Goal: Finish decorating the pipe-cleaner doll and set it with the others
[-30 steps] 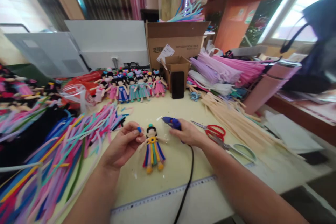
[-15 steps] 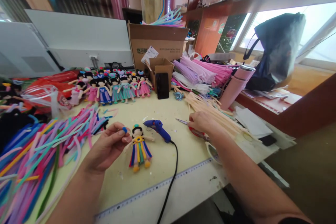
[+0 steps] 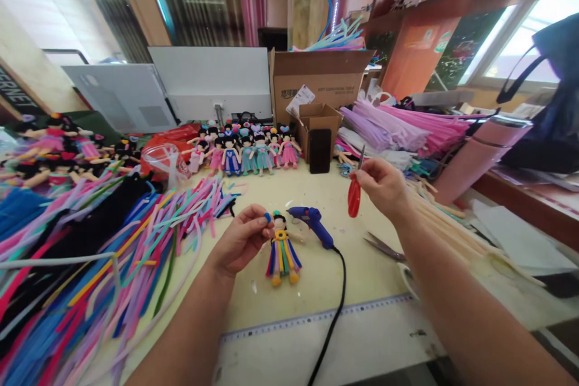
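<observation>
Between thumb and fingertips, my left hand (image 3: 242, 240) pinches a small blue piece of pipe cleaner (image 3: 268, 217). Just beside it on the table lies a pipe-cleaner doll (image 3: 282, 247) with black hair and a striped rainbow skirt. My right hand (image 3: 384, 186) is closed on red-handled scissors (image 3: 354, 196), lifted off the table with the blades pointing up. A blue glue gun (image 3: 314, 224) rests to the right of the doll, its black cord running toward me. Below my right hand lies a second pair of scissors (image 3: 383, 246), its handles partly hidden by my forearm.
Loose coloured pipe cleaners (image 3: 149, 259) cover the left side. Finished dolls (image 3: 246, 151) stand at the back before a cardboard box (image 3: 321, 81) and a black phone (image 3: 319, 151). Beige pipe cleaners (image 3: 452, 226) and a pink flask (image 3: 482, 157) are at right. A ruler strip (image 3: 312, 319) crosses the front.
My right hand has raised the red-handled scissors from the table, uncovering the second pair. My left hand still pinches the blue piece. The view has turned left.
</observation>
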Demonstrator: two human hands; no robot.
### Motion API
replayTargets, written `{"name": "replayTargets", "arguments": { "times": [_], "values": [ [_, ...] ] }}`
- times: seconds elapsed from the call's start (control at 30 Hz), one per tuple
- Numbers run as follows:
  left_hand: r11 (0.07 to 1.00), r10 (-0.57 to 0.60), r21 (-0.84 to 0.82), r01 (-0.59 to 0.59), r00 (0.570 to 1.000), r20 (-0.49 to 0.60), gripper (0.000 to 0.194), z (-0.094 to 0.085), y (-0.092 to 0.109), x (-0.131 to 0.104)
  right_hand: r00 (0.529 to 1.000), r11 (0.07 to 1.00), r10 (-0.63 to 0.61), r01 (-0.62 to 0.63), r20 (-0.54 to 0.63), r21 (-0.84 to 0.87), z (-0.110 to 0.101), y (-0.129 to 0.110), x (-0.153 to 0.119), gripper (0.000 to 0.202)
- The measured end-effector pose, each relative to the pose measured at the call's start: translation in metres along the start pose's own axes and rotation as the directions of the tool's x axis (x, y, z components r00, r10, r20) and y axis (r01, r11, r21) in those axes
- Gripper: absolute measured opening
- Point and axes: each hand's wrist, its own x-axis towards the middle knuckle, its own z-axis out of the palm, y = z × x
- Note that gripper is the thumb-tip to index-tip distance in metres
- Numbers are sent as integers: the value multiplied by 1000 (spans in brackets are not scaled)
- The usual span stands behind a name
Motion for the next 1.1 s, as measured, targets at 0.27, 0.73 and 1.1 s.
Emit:
{"name": "replayTargets", "arguments": {
  "times": [0.27, 0.73, 1.1],
  "values": [
    [998, -34, 50, 35, 999, -21, 16, 1, 2, 0, 830, 912, -209, -25, 517, 409, 44, -69, -59, 8],
    [990, -118, 85, 110, 988, 102, 16, 10, 1, -4, 748, 900, -211, -103, 629, 424, 54, -59, -66, 22],
    [986, -159, 60, 153, 981, 113, 19, 11, 0, -3, 724, 903, -260, -52, 639, 426, 55, -55, -64, 22]
  ]
}}
